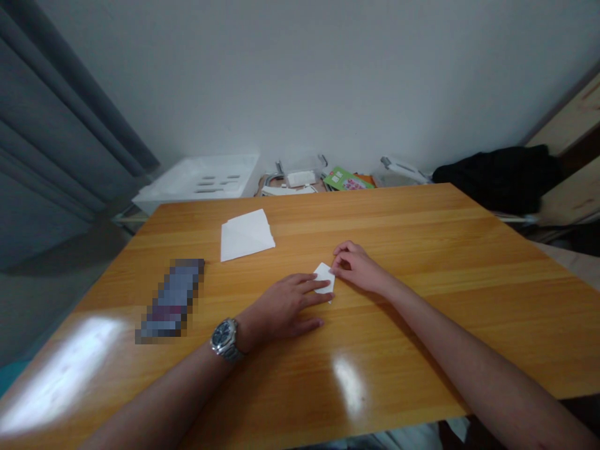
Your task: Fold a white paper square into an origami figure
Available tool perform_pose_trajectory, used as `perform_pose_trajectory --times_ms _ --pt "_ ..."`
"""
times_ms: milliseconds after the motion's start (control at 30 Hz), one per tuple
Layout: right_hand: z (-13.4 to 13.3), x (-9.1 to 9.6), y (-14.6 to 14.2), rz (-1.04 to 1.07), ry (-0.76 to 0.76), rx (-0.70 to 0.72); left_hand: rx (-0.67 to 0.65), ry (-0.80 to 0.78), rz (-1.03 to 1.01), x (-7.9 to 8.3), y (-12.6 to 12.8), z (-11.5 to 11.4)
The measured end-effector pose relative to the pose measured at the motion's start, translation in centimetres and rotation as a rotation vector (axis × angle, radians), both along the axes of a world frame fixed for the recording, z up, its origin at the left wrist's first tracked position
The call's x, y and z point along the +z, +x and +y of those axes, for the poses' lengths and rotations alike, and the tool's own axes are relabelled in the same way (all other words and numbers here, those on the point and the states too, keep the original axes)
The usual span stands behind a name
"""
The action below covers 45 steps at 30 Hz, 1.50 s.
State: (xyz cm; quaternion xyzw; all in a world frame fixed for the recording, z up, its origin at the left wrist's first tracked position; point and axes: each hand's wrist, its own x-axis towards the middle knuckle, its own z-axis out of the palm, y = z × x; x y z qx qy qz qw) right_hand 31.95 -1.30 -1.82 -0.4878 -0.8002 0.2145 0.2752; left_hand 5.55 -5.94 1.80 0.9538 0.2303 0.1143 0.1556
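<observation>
A small folded piece of white paper (323, 272) lies on the wooden table (398, 231), in front of me. Across it my left hand (293, 306) rests with fingers stretched out, their tips pressing on the paper. A metal wristwatch (225, 337) is on my left wrist. My right hand (356, 267) has its thumb and index finger pinched at the paper's right corner. How firmly the pinch grips the edge is hard to see. The lower part of the paper is partly hidden under my left fingers.
Larger white paper sheets (247, 235) lie at the back left. A pixelated, phone-like dark object (173, 297) is on the left. Behind the table stand a white foam tray (201, 175), a green booklet (347, 179) and a black cloth (497, 175).
</observation>
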Motion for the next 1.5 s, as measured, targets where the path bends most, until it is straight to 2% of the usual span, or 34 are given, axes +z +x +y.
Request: perform_pose_trajectory --times_ms 133,633,1000,1300,1500 --pt "-0.1 -0.2 0.3 0.021 0.026 -0.016 0.002 -0.007 0.017 0.0 0.0 0.0" --pt "0.0 -0.6 0.7 0.073 0.002 0.077 0.001 -0.011 0.020 -0.6 -0.1 0.0" --pt "0.3 -0.5 0.4 -0.007 -0.002 -0.022 0.000 -0.022 0.026 0.0 0.0 -0.1" --pt "0.2 -0.2 1.2 0.102 -0.033 0.015 0.004 -0.023 0.042 -0.4 -0.1 -0.1" --pt "-0.5 -0.1 0.7 0.034 0.029 -0.012 0.001 -0.022 0.043 -0.3 -0.1 -0.1"
